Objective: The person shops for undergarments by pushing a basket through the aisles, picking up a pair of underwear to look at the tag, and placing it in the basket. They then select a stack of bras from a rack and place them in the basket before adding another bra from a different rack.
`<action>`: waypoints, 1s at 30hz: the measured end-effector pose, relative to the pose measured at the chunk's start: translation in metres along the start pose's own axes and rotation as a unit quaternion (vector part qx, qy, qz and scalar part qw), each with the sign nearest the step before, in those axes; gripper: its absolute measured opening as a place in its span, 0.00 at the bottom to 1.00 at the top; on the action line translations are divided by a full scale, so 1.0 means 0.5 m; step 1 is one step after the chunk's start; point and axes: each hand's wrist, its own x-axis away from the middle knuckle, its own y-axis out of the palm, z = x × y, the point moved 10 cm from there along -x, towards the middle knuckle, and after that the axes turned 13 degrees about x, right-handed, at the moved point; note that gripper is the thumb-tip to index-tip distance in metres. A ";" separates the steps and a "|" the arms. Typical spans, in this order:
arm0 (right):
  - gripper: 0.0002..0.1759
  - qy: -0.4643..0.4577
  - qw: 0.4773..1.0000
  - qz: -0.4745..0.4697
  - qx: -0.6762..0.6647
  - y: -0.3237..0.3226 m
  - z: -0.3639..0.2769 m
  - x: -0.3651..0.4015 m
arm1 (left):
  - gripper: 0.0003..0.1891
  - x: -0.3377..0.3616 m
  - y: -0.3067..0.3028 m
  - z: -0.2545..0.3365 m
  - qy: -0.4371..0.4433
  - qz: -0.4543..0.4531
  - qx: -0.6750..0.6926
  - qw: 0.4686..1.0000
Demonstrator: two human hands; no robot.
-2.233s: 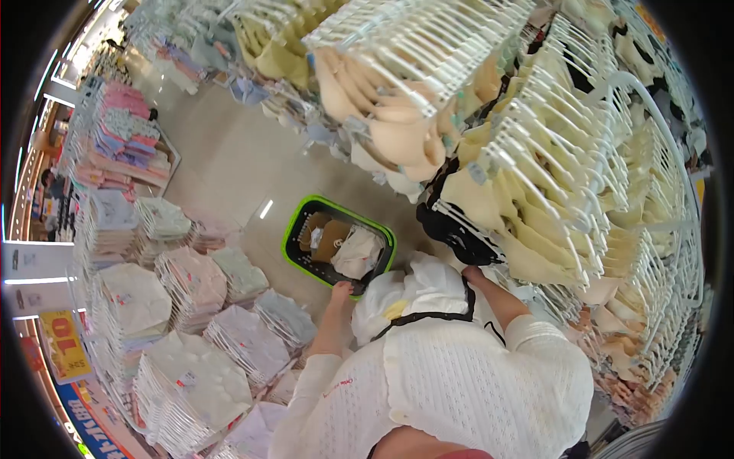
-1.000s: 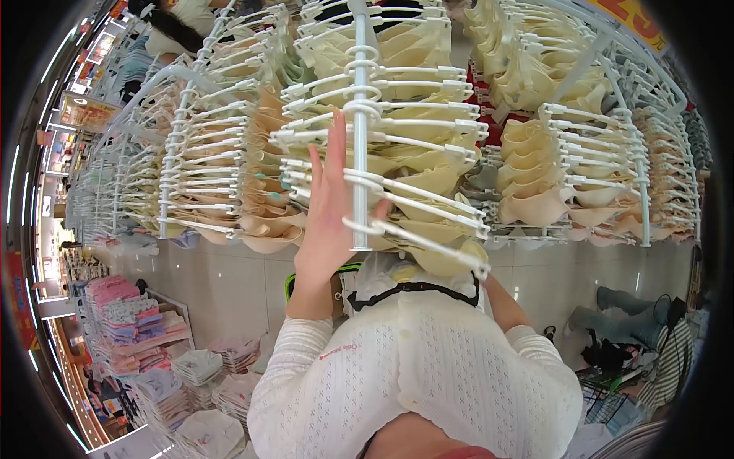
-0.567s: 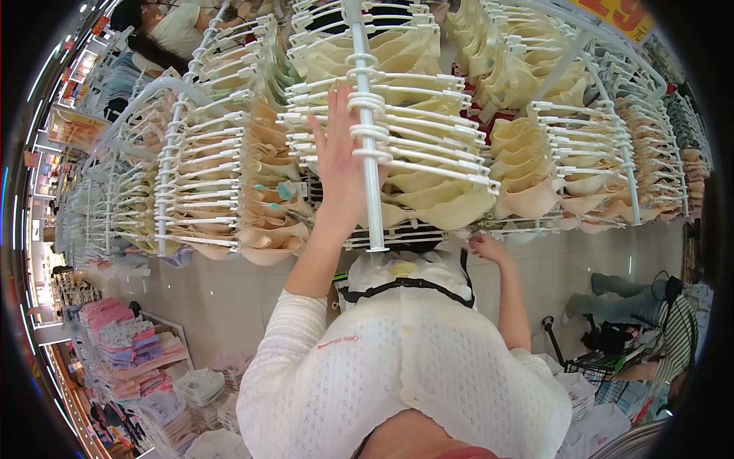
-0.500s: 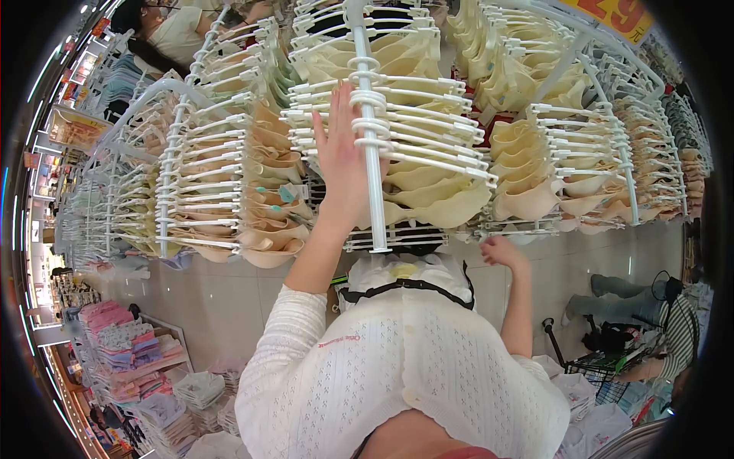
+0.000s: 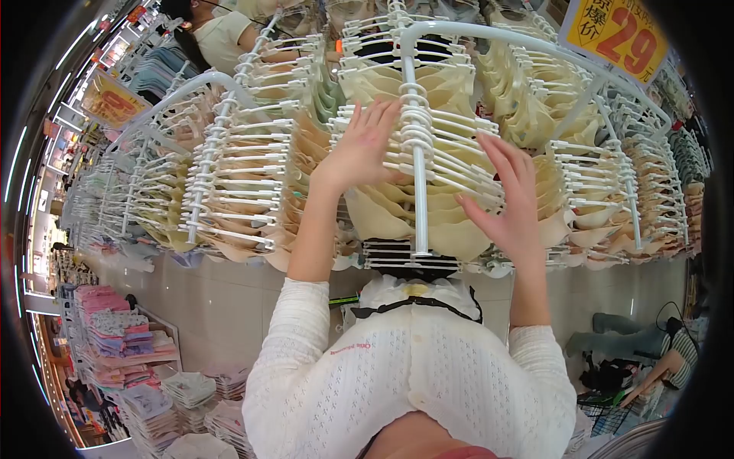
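My left hand [image 5: 365, 149] lies over the left ends of a bunch of white plastic hangers [image 5: 451, 145], its fingers stretched out. At the opposite ends, my right hand [image 5: 511, 200] has its thumb and fingers spread apart. The hangers' looped hooks crowd together on a white metal rail [image 5: 420, 214] between my hands. Pale yellow bras [image 5: 456, 229] hang from them, the nearest ones just below my right thumb. Parts of the hangers are hidden behind both hands.
More bras on hangers [image 5: 248, 172] fill rails to the left and right. A yellow price sign [image 5: 618, 37] stands at the upper right. Folded clothes [image 5: 126, 333] are stacked at the lower left. One person [image 5: 222, 38] is beyond the rack, another [image 5: 677, 356] at the right.
My right hand has come up from beside my waist to the right ends of the hangers. My left hand has turned slightly, its thumb side now nearer the rail. The view has shifted.
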 end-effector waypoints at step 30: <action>0.23 -0.004 0.960 -0.075 0.269 0.194 0.084 -0.087 | 0.19 -0.022 -0.002 -0.007 0.001 0.098 -0.160 0.982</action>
